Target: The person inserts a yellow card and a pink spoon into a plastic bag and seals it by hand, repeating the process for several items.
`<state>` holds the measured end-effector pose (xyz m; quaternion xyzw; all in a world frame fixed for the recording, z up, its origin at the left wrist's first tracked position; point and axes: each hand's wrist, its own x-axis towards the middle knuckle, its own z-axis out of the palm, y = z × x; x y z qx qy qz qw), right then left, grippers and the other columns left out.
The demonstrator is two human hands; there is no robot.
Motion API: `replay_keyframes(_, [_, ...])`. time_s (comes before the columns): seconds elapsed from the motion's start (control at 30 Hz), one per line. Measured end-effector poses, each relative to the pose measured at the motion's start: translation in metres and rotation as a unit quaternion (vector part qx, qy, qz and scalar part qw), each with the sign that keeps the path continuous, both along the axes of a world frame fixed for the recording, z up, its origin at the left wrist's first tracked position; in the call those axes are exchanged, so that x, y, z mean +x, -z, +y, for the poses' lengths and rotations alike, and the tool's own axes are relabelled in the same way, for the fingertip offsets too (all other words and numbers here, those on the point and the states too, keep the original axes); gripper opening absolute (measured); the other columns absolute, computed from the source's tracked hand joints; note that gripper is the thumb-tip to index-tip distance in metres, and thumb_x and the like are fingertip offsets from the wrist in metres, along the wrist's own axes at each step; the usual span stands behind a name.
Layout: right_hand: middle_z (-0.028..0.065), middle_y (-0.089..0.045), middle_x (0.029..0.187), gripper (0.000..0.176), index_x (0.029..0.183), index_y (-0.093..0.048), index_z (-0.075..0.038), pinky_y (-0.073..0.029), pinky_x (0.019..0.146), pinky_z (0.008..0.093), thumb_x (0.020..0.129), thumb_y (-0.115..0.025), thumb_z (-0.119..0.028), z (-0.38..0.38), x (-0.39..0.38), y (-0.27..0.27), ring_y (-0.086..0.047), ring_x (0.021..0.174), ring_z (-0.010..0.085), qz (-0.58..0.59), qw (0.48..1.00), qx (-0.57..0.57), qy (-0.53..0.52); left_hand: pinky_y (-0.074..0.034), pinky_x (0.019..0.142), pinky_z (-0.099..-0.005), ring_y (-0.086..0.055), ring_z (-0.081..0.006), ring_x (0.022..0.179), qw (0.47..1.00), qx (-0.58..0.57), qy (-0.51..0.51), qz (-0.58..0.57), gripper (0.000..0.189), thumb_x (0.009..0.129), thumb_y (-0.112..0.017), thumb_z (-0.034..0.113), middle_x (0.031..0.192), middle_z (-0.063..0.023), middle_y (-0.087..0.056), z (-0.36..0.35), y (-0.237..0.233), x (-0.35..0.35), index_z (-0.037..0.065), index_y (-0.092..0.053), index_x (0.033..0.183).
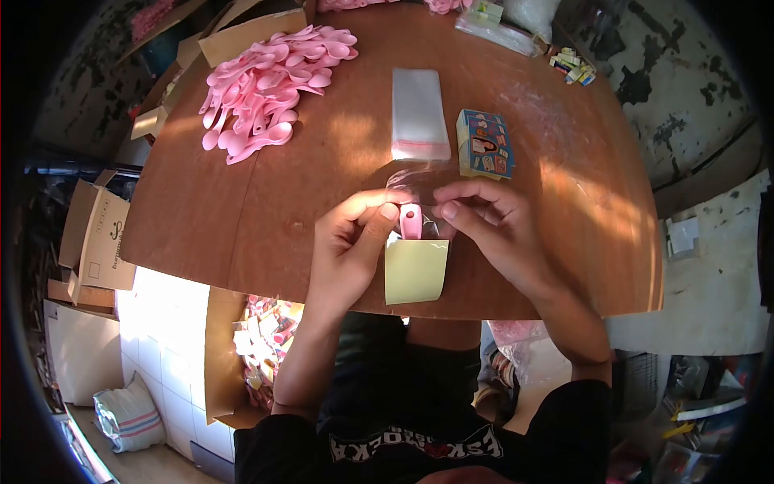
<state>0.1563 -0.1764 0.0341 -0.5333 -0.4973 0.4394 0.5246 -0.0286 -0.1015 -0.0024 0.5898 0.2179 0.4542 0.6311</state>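
Note:
Near the front edge of the table, my left hand (352, 238) and my right hand (493, 222) pinch opposite sides of a clear plastic bag (415, 179) near its top. A pink spoon handle (410, 230) with a hole at its end shows between my fingertips. Below it, a pale yellow card (416, 273) covers the rest of the spoon. Just beyond my hands lie a stack of clear plastic bags (418, 113) and, to its right, a stack of blue printed cards (487, 145).
A heap of pink spoons (270, 85) lies at the table's (201, 218) far left, beside an open cardboard box (250, 36). Small packets (572, 66) and plastic bundles (498, 36) sit at the far right. Below the front edge stands a carton of packed items (264, 343).

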Motion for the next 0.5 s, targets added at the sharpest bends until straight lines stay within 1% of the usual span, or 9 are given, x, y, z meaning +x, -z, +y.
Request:
replay_keyframes(0.13, [0.0069, -0.068, 0.100, 0.022, 0.114, -0.064, 0.004, -0.052, 0.079, 0.0232, 0.096, -0.061, -0.008, 0.002, 0.000, 0.005, -0.065, 0.087, 0.0099, 0.007, 1.000, 0.026, 0.009, -0.050, 0.077, -0.0225, -0.063, -0.0075, 0.087, 1.000, -0.011, 0.005, -0.017, 0.022, 0.099, -0.057, 0.012, 0.098, -0.0051, -0.071, 0.002, 0.007, 0.001, -0.002, -0.066, 0.114])
replay_keyframes(0.2, [0.0073, -0.069, 0.099, 0.021, 0.113, -0.066, 0.004, -0.053, 0.079, 0.0234, 0.096, -0.061, -0.007, 0.000, 0.004, 0.005, -0.065, 0.086, 0.0106, -0.017, 1.000, 0.018, -0.014, -0.051, 0.078, -0.0232, -0.064, -0.0083, 0.088, 1.000, 0.004, 0.001, 0.017, 0.022, 0.100, -0.057, 0.011, 0.099, -0.0060, -0.071, 0.003, 0.007, -0.002, -0.002, -0.066, 0.115])
replay_keyframes(0.33, [0.0076, -0.069, 0.099, 0.019, 0.112, -0.067, 0.003, -0.053, 0.079, 0.0237, 0.096, -0.060, -0.006, 0.001, 0.005, 0.006, -0.066, 0.087, 0.0111, -0.012, 0.999, 0.035, -0.032, -0.051, 0.076, -0.0226, -0.065, -0.0078, 0.087, 1.000, -0.014, 0.021, 0.006, 0.021, 0.100, -0.056, 0.010, 0.099, -0.0058, -0.071, 0.005, 0.008, -0.006, -0.001, -0.066, 0.115])
replay_keyframes(0.4, [0.0078, -0.070, 0.098, 0.017, 0.109, -0.068, 0.002, -0.054, 0.080, 0.0242, 0.096, -0.060, -0.005, 0.000, 0.002, 0.005, -0.067, 0.088, 0.0113, -0.009, 1.000, 0.008, 0.000, -0.051, 0.076, -0.0220, -0.065, -0.0077, 0.086, 0.999, -0.039, 0.036, 0.001, 0.021, 0.100, -0.056, 0.009, 0.099, -0.0054, -0.071, 0.005, 0.005, -0.009, -0.001, -0.066, 0.115])
replay_keyframes(0.43, [0.0078, -0.070, 0.098, 0.017, 0.109, -0.068, 0.002, -0.054, 0.080, 0.0242, 0.096, -0.060, -0.005, 0.001, 0.003, 0.007, -0.067, 0.088, 0.0113, -0.006, 1.000, 0.008, -0.001, -0.051, 0.076, -0.0220, -0.065, -0.0077, 0.086, 0.999, -0.039, 0.035, 0.005, 0.021, 0.100, -0.056, 0.009, 0.099, -0.0054, -0.071, 0.005, 0.006, -0.010, -0.001, -0.066, 0.115])
replay_keyframes(0.5, [0.0077, -0.070, 0.097, 0.015, 0.107, -0.069, 0.002, -0.055, 0.082, 0.0244, 0.095, -0.060, -0.003, 0.002, 0.008, 0.013, -0.067, 0.088, 0.0113, -0.038, 0.998, 0.045, -0.026, -0.051, 0.077, -0.0229, -0.065, -0.0085, 0.088, 0.999, 0.002, 0.032, 0.009, 0.020, 0.100, -0.056, 0.009, 0.099, -0.0063, -0.071, 0.006, 0.007, -0.011, -0.001, -0.066, 0.114])
